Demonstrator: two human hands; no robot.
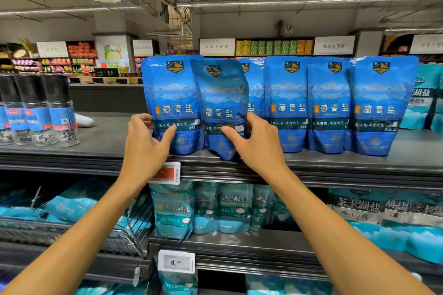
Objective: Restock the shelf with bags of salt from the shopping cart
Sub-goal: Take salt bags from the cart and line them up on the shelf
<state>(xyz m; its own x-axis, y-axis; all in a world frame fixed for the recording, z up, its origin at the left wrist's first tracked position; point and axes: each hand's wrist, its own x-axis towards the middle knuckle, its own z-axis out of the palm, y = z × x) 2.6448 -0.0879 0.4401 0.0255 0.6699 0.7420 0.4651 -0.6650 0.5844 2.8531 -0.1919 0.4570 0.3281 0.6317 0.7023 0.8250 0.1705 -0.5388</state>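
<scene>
Two hands work the top shelf [311, 163] as we straighten a row of blue salt bags standing along its front edge. Our right hand [254, 141] grips a tilted salt bag [224, 108] at its lower part, thumb across the front, its base at the shelf lip; our left hand [146, 141] pinches the leftmost upright bag [172, 103] just beside it. Left of that bag stand grinder bottles [38, 112], and below the shelf edge hangs a red price tag [167, 172].

bright overhead light, edges warped
</scene>
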